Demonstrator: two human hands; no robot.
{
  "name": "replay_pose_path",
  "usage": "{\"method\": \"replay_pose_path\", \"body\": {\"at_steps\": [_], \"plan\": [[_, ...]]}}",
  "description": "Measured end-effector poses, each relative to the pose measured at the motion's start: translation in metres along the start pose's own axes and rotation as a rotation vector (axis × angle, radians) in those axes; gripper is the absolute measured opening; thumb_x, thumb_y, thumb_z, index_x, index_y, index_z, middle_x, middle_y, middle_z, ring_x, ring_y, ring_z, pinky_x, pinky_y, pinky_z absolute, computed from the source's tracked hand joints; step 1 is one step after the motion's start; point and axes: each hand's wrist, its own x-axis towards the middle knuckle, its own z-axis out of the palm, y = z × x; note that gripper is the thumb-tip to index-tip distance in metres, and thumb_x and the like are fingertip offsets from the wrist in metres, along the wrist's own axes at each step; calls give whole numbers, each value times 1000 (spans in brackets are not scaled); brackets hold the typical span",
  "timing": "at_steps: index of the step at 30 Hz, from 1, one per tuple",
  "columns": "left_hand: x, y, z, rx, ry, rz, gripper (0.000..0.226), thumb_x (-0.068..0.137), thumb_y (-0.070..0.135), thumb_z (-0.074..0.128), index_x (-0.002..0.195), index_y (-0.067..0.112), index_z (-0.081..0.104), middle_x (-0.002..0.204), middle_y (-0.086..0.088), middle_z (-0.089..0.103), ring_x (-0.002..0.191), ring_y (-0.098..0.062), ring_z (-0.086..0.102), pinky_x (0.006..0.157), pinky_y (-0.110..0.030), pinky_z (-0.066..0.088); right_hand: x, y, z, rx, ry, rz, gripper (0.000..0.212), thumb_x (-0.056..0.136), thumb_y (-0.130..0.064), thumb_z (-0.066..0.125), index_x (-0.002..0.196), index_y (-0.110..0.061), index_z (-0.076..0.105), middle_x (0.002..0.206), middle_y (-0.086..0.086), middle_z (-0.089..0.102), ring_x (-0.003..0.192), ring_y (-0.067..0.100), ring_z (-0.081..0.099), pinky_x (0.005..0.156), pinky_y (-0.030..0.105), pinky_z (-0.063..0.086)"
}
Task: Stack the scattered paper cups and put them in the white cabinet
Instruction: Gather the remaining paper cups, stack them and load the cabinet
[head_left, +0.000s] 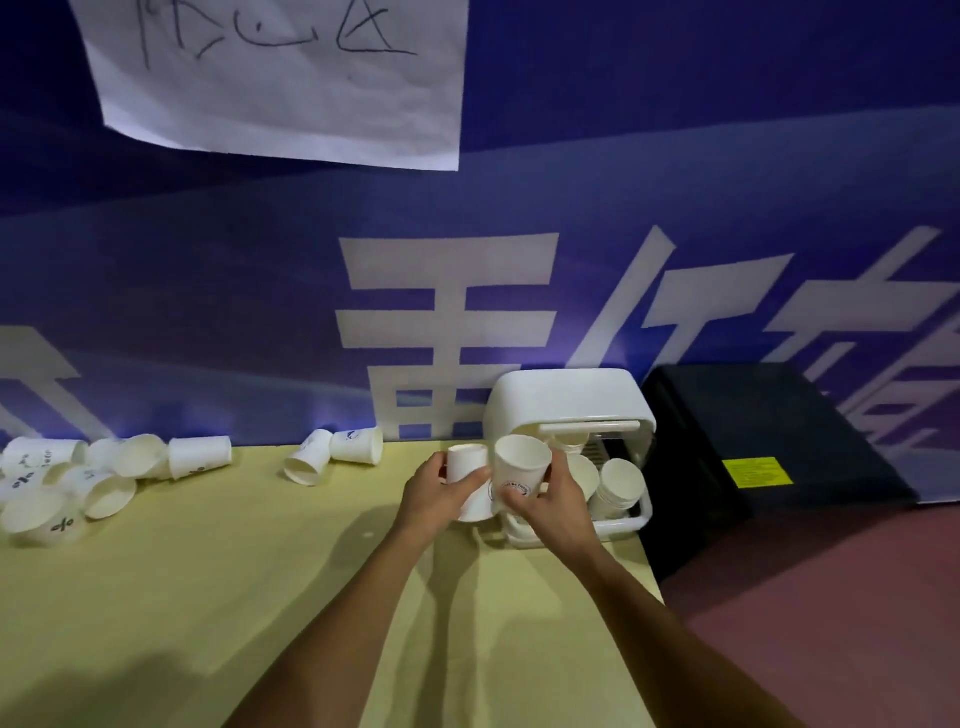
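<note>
My left hand (441, 493) grips a white paper cup (466, 465) turned bottom-up, just left of the white cabinet (566, 400). Beside it my right hand (545, 499) holds a second white cup (522, 460) with its mouth tilted up and towards me, in front of the cabinet's open front. Inside the cabinet a stack of cups (621, 483) lies on the pulled-out rack. Two loose cups (332, 452) lie on their sides at the table's back middle. Several more cups (93, 478) lie scattered at the far left.
The yellow table (234, 597) ends just right of the cabinet. A black box (769, 447) with a yellow label stands to the right, over a reddish floor. A blue banner wall with white characters rises behind, with a paper sheet (285, 78) taped on it.
</note>
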Motion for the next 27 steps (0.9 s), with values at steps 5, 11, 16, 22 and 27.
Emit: {"method": "replay_pose_path", "body": {"at_steps": [5, 11, 16, 22, 27], "plan": [[4, 5, 14, -88, -85, 8, 57, 75, 51, 79, 122, 27, 58, 114, 7, 65, 96, -11, 65, 80, -33, 55, -9, 14, -26, 9, 137, 33, 69, 65, -41, 82, 123, -30, 46, 113, -11, 62, 104, 6, 61, 85, 25, 51], [-2, 21, 40, -142, -178, 126, 50, 81, 38, 77, 125, 38, 53, 122, 9, 64, 104, -12, 63, 89, -34, 56, -7, 32, -67, 3, 237, 49, 59, 70, -28, 81, 119, -27, 48, 108, -13, 64, 99, 5, 64, 82, 28, 54], [3, 44, 61, -143, -142, 148, 48, 83, 32, 75, 124, 41, 52, 125, 3, 60, 111, -21, 60, 94, -44, 55, 9, 50, -104, -4, 337, 85, 59, 76, -13, 76, 126, -21, 46, 114, 0, 62, 103, 22, 62, 84, 38, 53], [9, 54, 93, -44, -83, 68, 40, 81, 34, 77, 108, 27, 49, 114, 0, 63, 99, -18, 63, 83, -39, 57, 34, 75, -123, -19, 285, 98, 75, 77, -2, 69, 141, -22, 37, 118, 1, 59, 107, 24, 58, 86, 32, 46], [12, 50, 112, 49, -54, 60, 47, 77, 32, 81, 106, 17, 48, 108, -2, 61, 91, -18, 61, 73, -30, 50, 53, 94, -124, -53, 186, 138, 80, 76, -6, 72, 147, -19, 35, 133, 10, 54, 120, 31, 55, 99, 48, 49]]}}
